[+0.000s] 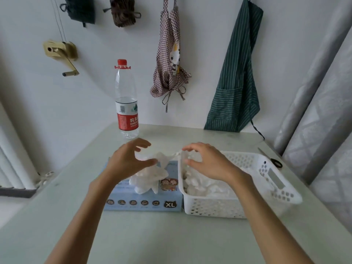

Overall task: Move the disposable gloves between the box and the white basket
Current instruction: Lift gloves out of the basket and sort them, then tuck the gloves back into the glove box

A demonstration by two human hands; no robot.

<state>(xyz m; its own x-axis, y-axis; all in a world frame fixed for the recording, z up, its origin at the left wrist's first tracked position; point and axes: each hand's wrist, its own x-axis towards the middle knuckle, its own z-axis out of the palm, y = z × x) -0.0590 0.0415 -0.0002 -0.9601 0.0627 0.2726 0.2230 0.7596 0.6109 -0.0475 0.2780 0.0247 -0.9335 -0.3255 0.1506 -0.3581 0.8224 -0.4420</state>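
Thin translucent white disposable gloves (152, 173) bulge in a crumpled wad out of the top of the flat pale-blue cardboard box (142, 203) marked XL, which lies on the pale green bench (144, 241). More gloves fill the white perforated plastic basket (215, 206), which I see touching the box's right side. My left hand (129, 159) hovers over the box with thumb and fingers spread wide around the wad; I cannot tell whether the thumb tip actually touches it. My right hand (207, 161) sits above the basket's left rim, fingertips curled and pinching a stretched strand of glove film that runs across to the wad on the box. Behind the box a clear plastic water bottle (126, 103) with a red cap and red label stands upright, near the wall. Black-handled scissors (271, 158) lie on the bench just beyond the basket's far right corner. A checked apron (169, 73) and a green striped apron (236, 88) hang on the wall.
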